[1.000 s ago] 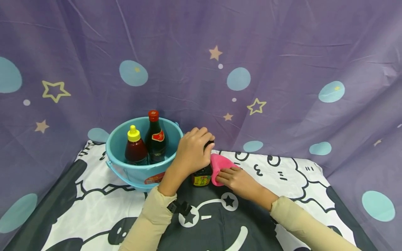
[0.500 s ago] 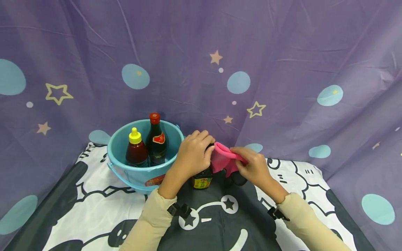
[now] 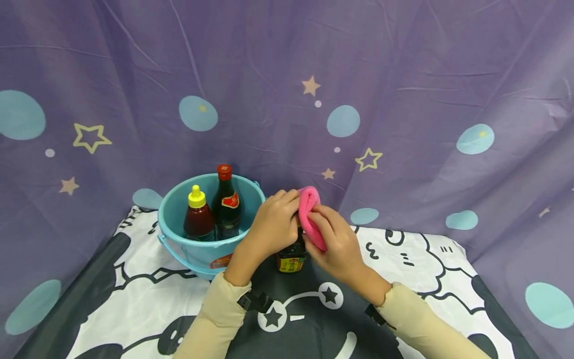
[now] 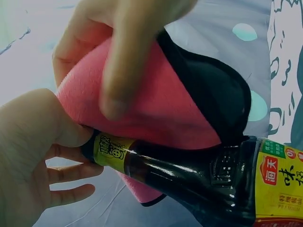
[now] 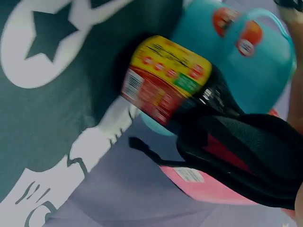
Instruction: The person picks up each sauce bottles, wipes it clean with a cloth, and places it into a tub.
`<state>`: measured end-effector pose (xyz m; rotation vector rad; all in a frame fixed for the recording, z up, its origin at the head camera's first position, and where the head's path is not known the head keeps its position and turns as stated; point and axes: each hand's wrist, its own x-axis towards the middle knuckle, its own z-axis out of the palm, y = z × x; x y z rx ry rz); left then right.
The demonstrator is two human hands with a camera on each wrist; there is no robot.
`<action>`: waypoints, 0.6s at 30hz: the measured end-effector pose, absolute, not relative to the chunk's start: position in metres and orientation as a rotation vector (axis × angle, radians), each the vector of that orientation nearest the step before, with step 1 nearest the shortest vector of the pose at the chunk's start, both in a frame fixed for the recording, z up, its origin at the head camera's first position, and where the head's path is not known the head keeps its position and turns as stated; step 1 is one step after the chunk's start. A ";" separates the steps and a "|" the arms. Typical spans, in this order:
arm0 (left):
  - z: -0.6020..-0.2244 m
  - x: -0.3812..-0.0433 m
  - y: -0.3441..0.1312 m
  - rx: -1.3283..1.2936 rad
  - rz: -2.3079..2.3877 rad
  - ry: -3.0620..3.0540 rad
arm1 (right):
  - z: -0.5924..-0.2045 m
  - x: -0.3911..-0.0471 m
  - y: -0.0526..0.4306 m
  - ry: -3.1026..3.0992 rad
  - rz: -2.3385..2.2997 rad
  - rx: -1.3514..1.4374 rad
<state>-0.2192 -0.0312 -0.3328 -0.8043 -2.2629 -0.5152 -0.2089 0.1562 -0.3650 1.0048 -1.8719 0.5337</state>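
A dark soy sauce bottle (image 3: pixel 291 264) with a yellow label stands upright on the cloth-covered surface. My left hand (image 3: pixel 273 219) grips it at the capped neck, thumb against the cap (image 4: pixel 90 147) in the left wrist view. From the right, my right hand (image 3: pixel 338 244) pinches a fuzzy pink cloth (image 3: pixel 309 209) against the bottle's upper part. Black edging and a dark underside show on this cloth (image 4: pixel 151 99), which lies along the neck. The right wrist view catches the bottle's back label (image 5: pixel 165 75) and the cloth's white tag (image 5: pixel 188 174).
Just left of the bottle is a light blue bucket (image 3: pixel 188 252). Inside it stand a red-capped dark bottle (image 3: pixel 227 212) and a yellow-topped squeeze bottle (image 3: pixel 199 219). Behind everything hangs a purple curtain (image 3: pixel 269 75) with stars and dots.
My right hand has lifted the pink cloth from beside the bottle's lower part and brought it up and left against the neck. My left hand keeps its grip on the bottle.
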 end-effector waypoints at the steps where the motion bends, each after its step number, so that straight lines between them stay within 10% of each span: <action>1: -0.333 -0.219 -0.031 -0.804 -0.516 -2.265 | -0.368 -0.209 0.154 -1.858 0.486 1.002; 18: -0.333 -0.221 -0.031 -0.802 -0.486 -2.274 | -0.384 -0.217 0.159 -1.664 0.284 1.041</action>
